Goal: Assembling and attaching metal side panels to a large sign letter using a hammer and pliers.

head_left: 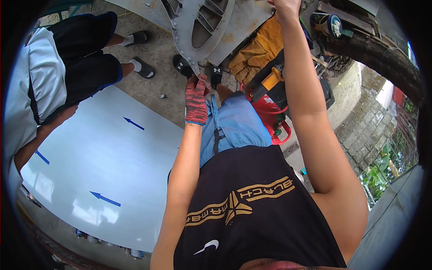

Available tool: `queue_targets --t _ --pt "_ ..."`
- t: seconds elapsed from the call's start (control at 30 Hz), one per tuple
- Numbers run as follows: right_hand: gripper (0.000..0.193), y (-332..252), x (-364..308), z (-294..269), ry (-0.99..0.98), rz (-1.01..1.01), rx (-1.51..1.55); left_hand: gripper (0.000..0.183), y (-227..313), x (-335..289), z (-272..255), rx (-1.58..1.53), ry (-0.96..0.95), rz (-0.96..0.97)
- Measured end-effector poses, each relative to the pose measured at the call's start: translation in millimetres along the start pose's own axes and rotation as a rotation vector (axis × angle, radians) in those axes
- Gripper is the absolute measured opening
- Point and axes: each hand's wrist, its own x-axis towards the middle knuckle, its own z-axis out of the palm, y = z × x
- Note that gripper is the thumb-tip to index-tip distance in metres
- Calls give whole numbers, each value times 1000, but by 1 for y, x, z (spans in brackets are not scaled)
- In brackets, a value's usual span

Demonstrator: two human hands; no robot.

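Note:
A red-and-black knitted glove covers my left hand [196,100], whose fingers close round the narrow lower tip of a grey metal frame [182,38]. That frame has curved sides, inner ribs and small bolts or weld spots along its edge; its top runs out of view. My right arm reaches up, and my bare right hand [286,8] is at the top edge, its fingers mostly cut off. Beneath it lie tan leather work gloves [258,48]. A flat grey metal sheet [238,33] with rust stains lies under the frame.
At left, a person in black shorts [85,63] stands beside a large glossy pale sheet [135,157] with blue arrows. A red machine [270,112] and a black-and-yellow object [272,78] sit right of my legs. Farther right are a bucket [334,26] and a block wall [366,130].

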Motion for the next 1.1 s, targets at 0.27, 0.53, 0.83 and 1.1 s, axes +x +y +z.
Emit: queue_targets --t 0.27,0.53,0.83,1.1 --pt "35 22 20 -8 41 -290 -196 38 -4 1 -2 -32 -5 -21" --pt "23 27 21 -27 -27 -141 89 38 -5 4 1 -65 -34 -37" --pt "22 23 -93 -72 -199 -250 251 32 8 -6 12 -21 43 15" --pt "13 47 -236 -10 -319 -200 -53 32 4 1 7 -54 40 -5"
